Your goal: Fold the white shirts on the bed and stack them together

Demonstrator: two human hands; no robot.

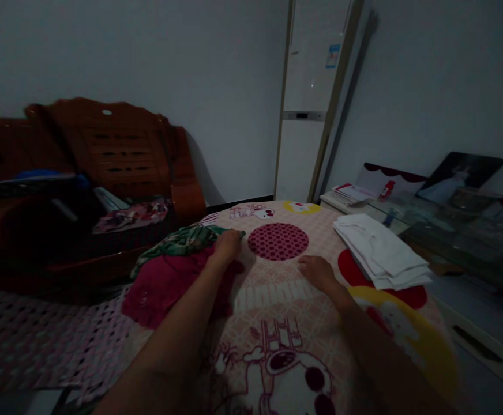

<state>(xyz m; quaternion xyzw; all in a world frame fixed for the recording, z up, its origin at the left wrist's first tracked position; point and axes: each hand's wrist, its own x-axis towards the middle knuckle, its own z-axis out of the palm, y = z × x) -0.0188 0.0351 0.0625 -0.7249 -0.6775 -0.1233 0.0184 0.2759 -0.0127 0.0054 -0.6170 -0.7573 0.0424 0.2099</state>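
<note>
My left hand (229,245) is closed on the right end of a green patterned cloth (186,239). That cloth lies crumpled over a magenta cloth (169,282) at the left side of the round table. My left forearm crosses in front of part of the magenta cloth. My right hand (318,271) rests low over the pink patterned tablecloth (269,305), just right of a printed dark pink circle. Its fingers point left, loosely bent and holding nothing.
A stack of white folded sheets (379,248) lies on the table's right side. Beyond it stands a glass-topped cabinet (450,225) with papers and a photo. A wooden sofa (117,150) with cloths is at left, a tall white air conditioner (303,150) behind, a woven pink seat (52,334) near left.
</note>
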